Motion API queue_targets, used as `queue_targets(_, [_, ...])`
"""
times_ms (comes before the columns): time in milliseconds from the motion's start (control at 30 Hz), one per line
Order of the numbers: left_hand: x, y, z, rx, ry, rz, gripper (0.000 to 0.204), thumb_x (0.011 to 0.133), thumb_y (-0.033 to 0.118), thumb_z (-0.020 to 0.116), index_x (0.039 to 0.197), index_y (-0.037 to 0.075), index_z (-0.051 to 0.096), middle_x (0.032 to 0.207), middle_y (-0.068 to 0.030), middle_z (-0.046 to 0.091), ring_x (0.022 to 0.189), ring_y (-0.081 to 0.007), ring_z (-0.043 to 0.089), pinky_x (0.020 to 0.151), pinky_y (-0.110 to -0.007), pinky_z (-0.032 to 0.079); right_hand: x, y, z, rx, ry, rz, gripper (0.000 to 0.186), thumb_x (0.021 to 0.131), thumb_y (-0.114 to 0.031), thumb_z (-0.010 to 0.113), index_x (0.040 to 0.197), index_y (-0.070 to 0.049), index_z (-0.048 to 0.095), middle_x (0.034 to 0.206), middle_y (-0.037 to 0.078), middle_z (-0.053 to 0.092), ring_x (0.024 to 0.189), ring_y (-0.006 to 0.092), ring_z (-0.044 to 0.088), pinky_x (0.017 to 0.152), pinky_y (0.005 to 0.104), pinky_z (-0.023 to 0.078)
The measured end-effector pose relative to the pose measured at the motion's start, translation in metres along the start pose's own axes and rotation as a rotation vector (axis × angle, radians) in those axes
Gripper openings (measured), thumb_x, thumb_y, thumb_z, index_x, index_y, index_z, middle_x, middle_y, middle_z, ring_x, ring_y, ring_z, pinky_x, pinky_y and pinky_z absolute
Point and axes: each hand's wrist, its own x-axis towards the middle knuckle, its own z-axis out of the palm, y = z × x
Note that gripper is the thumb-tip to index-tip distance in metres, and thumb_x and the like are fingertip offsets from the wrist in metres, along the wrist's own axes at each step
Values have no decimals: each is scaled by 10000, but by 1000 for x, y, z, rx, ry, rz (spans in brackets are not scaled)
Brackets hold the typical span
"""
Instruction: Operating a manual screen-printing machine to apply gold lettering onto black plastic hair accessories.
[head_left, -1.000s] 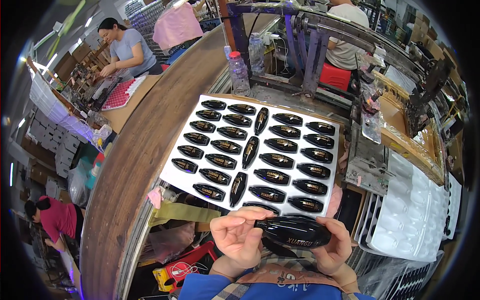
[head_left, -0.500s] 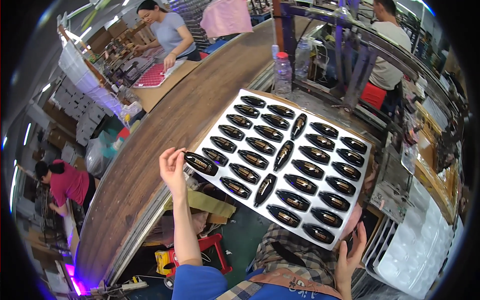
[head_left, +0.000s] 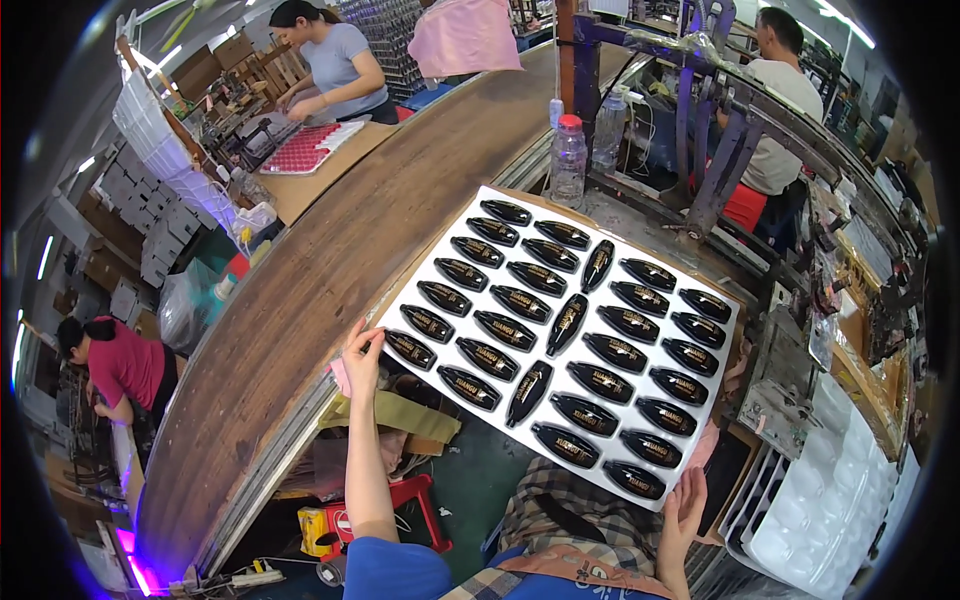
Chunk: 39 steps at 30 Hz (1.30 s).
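- I have the white tray (head_left: 742, 318) between my two hands, one at each near corner, and it rides above my lap, its far edge out over the grey machine bed beside the long curved wooden worktop (head_left: 330, 270).
- My left hand (head_left: 362, 352) has its grip closed on the near-left corner, thumb on top beside the first of the black oval pieces (head_left: 505, 331).
- My right hand (head_left: 686, 497) lies open against the near-right corner, palm up to the edge; I cannot tell whether any finger hooks underneath.
- The pieces sit in slanted rows, each in its own pocket, with three turned lengthwise down the middle.
- I judge this to be the carrying step: a full tray, lifted and level.
- The next move calls for both hands moving together, keeping the tray flat so nothing slides from its pocket, and staying wide of the plastic bottle (head_left: 568, 160) at the far corner.
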Motion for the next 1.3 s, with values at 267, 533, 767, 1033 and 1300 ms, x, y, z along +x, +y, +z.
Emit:
queue_targets(267, [-21,-2,19,-789,108,-491,297,906,229,430,1103,11,472,990,-97,573,834,-176,585,639,-254,482,-1,15,-16,103,53,181,463,887,-112,431,1288,44,260,1243,166,412,1114,213,439,921,292,351])
queue_targets(533, [-47,46,19,-957,-267,-537,275,904,161,365,1100,-19,432,1049,-151,546,890,-242,589,730,-341,514,-3,1,-18,272,-9,424,342,908,-90,377,1221,49,378,1117,136,518,947,205,563,746,311,514])
queue_targets(767, [-44,40,14,-960,-271,-503,267,875,106,364,1088,-40,433,1025,-155,558,859,-259,603,690,-372,536,-8,-1,-15,331,-75,467,438,870,9,353,1287,12,219,1058,201,534,888,319,590,741,396,524])
queue_targets(1033, [-24,53,9,-935,-239,-447,283,890,130,333,1090,-33,450,996,-150,572,827,-239,608,666,-342,536,-1,-1,-1,315,-133,453,433,867,17,350,1283,14,227,1058,206,537,896,308,589,755,387,521])
queue_targets(1300, [1,34,-21,-893,-149,-437,271,860,83,341,1070,-47,453,962,-150,582,769,-231,622,581,-311,549,14,0,35,303,-245,443,439,866,17,356,1284,14,223,1072,196,526,912,292,582,763,375,517])
